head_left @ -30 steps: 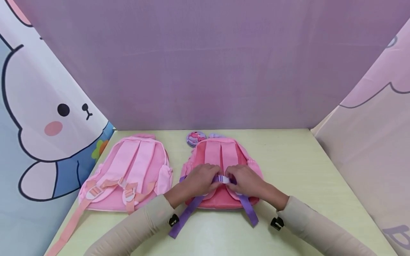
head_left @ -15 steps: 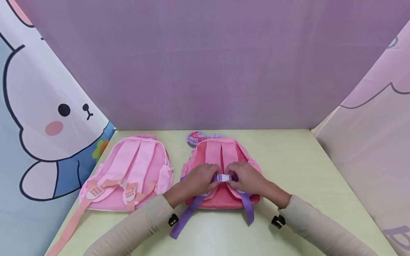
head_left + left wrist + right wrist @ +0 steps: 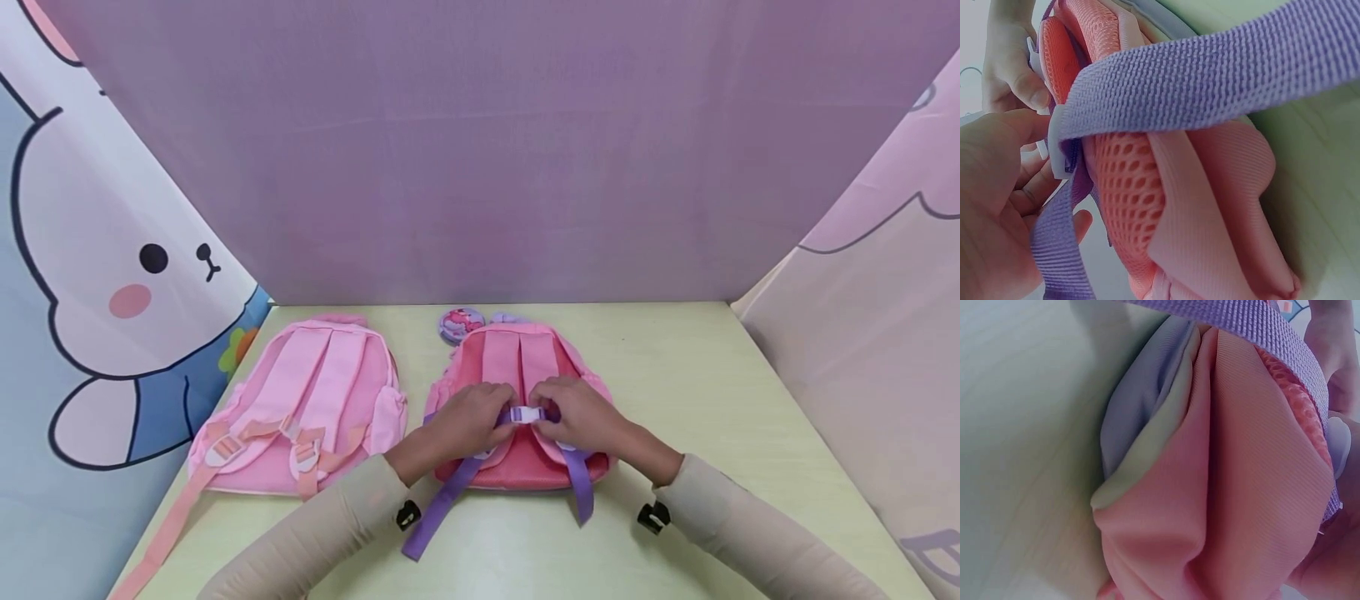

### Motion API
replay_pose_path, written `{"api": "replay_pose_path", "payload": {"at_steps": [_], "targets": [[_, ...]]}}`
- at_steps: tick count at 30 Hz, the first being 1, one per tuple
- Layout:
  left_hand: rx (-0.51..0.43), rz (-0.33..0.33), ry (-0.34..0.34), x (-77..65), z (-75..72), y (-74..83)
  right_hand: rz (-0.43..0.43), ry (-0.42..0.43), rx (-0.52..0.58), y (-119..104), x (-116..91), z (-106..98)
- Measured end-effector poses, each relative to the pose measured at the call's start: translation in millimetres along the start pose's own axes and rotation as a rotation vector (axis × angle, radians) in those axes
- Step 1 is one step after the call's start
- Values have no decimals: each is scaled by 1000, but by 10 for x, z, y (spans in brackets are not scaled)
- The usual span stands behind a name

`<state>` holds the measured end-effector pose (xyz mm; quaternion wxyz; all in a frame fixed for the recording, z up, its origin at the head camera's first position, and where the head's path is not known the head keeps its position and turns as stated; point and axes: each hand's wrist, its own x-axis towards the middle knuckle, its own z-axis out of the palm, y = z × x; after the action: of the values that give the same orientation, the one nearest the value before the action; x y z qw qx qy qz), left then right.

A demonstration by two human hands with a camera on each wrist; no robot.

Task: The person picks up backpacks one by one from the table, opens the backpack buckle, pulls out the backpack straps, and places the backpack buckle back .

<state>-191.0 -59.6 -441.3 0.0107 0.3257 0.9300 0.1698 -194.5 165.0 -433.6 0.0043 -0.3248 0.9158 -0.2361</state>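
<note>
A pink and coral child's backpack (image 3: 498,477) lies on the table with its shoulder straps facing up. Across those straps runs a short purple chest strap with a white plastic buckle (image 3: 527,415), whose parts look joined. My left hand (image 3: 468,417) pinches the buckle's left side, and my right hand (image 3: 579,412) grips its right side with thumb and fingers. In the left wrist view, purple webbing (image 3: 1166,87) crosses in front of the coral mesh padding (image 3: 1125,169). The right wrist view mostly shows the bag's pink side (image 3: 1260,450), with that hand partly cut off at the edge.
To the left lies a second, lighter pink backpack (image 3: 281,458), its peach strap (image 3: 172,521) trailing toward the front edge. A round purple and pink pendant (image 3: 461,325) sits behind the nearer bag. Purple strap tails (image 3: 444,508) hang onto the pale table (image 3: 697,392). Fabric walls surround it.
My right hand has shifted slightly up, and its fingers leave more of the white buckle showing. The right purple strap tail has swung a little to the left. My left hand stays nearly still.
</note>
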Motion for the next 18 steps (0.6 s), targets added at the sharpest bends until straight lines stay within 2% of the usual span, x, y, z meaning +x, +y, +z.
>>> {"api": "replay_pose_path", "payload": {"at_steps": [9, 18], "targets": [[-20, 2, 4, -2, -8, 5, -33, 12, 27, 27, 11, 21], [-34, -17, -9, 4, -4, 5, -16, 14, 29, 20, 17, 23]]}}
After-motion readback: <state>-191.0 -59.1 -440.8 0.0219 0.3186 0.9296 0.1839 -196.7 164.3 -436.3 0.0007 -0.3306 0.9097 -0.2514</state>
